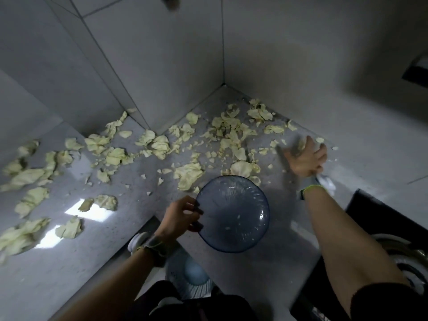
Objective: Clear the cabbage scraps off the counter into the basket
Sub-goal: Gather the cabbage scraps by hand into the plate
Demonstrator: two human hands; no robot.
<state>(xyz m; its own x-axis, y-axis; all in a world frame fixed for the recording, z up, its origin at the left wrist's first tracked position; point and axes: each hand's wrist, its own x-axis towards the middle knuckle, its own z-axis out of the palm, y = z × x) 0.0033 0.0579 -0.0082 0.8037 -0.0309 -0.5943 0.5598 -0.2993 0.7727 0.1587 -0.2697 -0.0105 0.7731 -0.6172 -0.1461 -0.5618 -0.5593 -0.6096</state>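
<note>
Left fingers (195, 211) pinching blue bowl (234, 214) rim, right fingers (320, 155) curled round cabbage scraps (301, 144) beside wall (347, 107), blurred

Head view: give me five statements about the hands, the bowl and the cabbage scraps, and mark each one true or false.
1. The left hand holds the blue bowl by its rim. True.
2. The blue bowl is heaped full of cabbage. False: only a few small bits show inside it.
3. The right hand is among the scraps near the right wall, apart from the bowl. True.
4. The cabbage scraps lie in one tidy pile. False: they are scattered across the counter, from the left edge to the corner.
5. Both hands grip the bowl. False: only the left hand does.
</note>
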